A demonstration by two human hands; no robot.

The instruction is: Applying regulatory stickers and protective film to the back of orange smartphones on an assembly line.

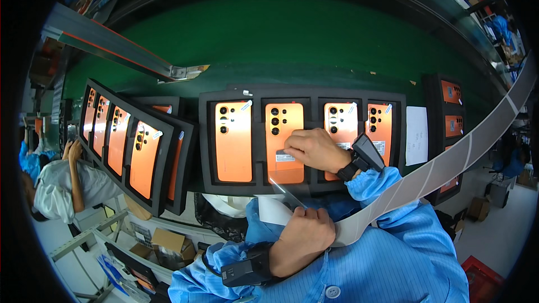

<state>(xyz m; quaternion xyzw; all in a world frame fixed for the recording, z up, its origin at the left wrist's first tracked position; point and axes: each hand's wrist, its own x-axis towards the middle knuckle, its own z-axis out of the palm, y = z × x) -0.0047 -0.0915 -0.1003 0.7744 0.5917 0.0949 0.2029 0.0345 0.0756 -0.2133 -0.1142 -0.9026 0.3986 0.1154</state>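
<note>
My right hand (317, 148) rests over an orange phone (285, 113) in a black foam tray (255, 191), its fingers curled together beside the white label (284, 157) on the phone's lower back. Whether the fingertips pinch anything is hidden. Low in front of my body, my left hand (303, 241) is closed on a long grey strip of film (415, 182) that runs off to the upper right. A clear piece of film (287, 192) and a white strip end (274, 211) show just above that hand. Two phones to the right in this tray also carry white labels; the leftmost phone (233, 146) shows none.
Tilted trays of orange phones (119, 140) are stacked at the left, and another tray (435, 106) stands at the right. A white paper (416, 134) lies beside the middle tray. Behind runs a green surface (269, 39) with a metal bracket (182, 72). Another person (70, 185) works at left.
</note>
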